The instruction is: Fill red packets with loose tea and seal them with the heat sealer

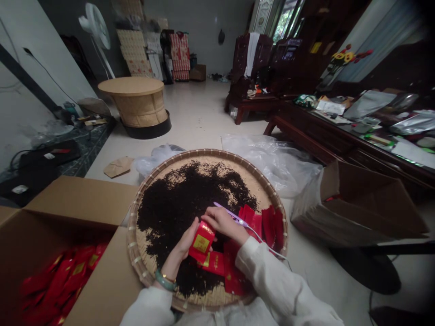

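My left hand (186, 240) is wrapped round a small red packet (202, 240) with a gold label, held tilted above a round woven bamboo tray (134, 246). The fingers of my right hand (220, 222) are closed at the packet's upper end. Just beyond that hand shows a slim lavender tool (238, 219) with a white cord; whether the hand also holds it, I cannot tell. Dark loose leaves that look like tea (180, 194) cover much of the tray. More flat red packets (272, 226) lie along its right side and below my hands.
An open cardboard box (102, 267) with many red packets (73, 271) stands at the left. Another open carton (360, 199) stands at the right, near a dark wooden table (316, 136) covered with clutter. Clear plastic sheeting (272, 158) lies beyond the tray. A round-topped stand (136, 102) stands further back.
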The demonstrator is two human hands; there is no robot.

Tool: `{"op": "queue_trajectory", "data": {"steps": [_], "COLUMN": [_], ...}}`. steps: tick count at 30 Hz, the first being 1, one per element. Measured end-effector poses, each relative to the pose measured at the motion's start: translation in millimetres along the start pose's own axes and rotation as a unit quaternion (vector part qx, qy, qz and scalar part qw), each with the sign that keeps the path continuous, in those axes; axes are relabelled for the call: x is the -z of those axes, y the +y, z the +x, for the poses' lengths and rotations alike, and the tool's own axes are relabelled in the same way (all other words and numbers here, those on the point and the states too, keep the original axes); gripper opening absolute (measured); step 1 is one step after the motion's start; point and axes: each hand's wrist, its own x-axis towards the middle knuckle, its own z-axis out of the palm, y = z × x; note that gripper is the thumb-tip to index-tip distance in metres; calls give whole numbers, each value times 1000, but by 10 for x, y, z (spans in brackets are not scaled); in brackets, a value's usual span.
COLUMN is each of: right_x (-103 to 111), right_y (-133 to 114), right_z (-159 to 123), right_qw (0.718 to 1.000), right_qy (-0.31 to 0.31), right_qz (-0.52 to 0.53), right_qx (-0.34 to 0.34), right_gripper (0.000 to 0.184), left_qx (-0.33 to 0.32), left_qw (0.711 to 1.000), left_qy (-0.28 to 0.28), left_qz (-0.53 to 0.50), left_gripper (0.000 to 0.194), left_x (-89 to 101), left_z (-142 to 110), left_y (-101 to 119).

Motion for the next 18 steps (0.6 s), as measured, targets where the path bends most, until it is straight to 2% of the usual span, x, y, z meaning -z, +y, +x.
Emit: {"op": "queue_trajectory", "data": {"steps": [3,5,7,8,9,10,11,12,13,15,16,18], "right_x": [23,75,106,94,58,-3,-84,-177,-268,-402,-429,-394], "right_y": [30,37,15,-7,-35,-65,-94,-119,-138,-157,-158,-153], "right_z": [25,-6,-116,-202,-302,-409,-515,-612,-692,-796,-818,-822], "right_qw": [993,983,984,984,978,964,946,927,912,890,890,909], "right_qy": [49,70,3,-61,-137,-178,-190,-202,-211,-212,-209,-191], "right_qz": [83,112,68,16,-60,-146,-227,-290,-331,-380,-380,-342], "right_qx": [-64,-129,-166,-165,-146,-132,-133,-127,-119,-134,-140,-143], "right_gripper": [27,38,45,45,40,36,34,36,37,22,22,19], "left_qx": [9,-18,-100,-174,-272,-370,-467,-531,-559,-570,-572,-567], "left_qw": [999,995,977,953,911,856,790,742,725,729,735,754], "left_qy": [-6,-4,6,14,21,18,23,29,34,52,59,76], "left_qz": [-41,-97,-188,-247,-309,-360,-397,-409,-401,-375,-360,-324], "left_gripper": [60,51,42,36,29,23,25,33,45,63,71,81], "left_x": [-4,48,156,225,298,371,436,492,536,591,606,620], "left_z": [-22,-60,-157,-233,-329,-437,-552,-664,-763,-891,-911,-868], "left_y": [67,148,282,372,475,585,696,800,890,1006,1027,1000]}}
